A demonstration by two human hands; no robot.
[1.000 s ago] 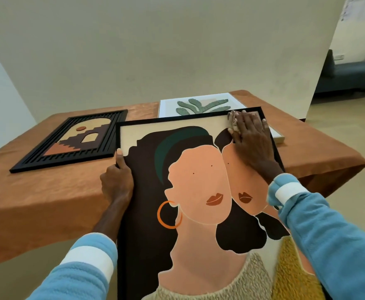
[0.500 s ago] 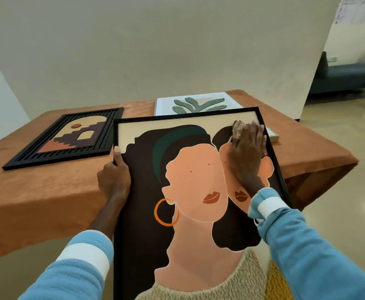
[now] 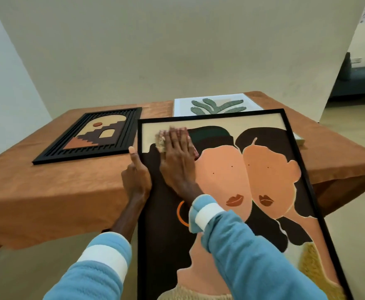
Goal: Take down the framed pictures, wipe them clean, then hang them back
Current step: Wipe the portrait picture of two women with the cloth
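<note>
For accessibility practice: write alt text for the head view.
A right hand presses a cloth against the upper left of a framed portrait propped on a table; the left hand grips its left edge. A black-framed arch picture lies beside it.

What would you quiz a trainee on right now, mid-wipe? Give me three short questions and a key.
1. Multiple choice: the right hand presses the cloth on which part of the portrait picture? A) upper left B) lower right C) bottom centre
2. True or false: the left hand grips the portrait picture's left frame edge.
3. Fill in: besides the portrait picture, ___ framed pictures lie on the table.
Key: 1 A; 2 true; 3 two (the black arch picture and the white plant picture).
</note>
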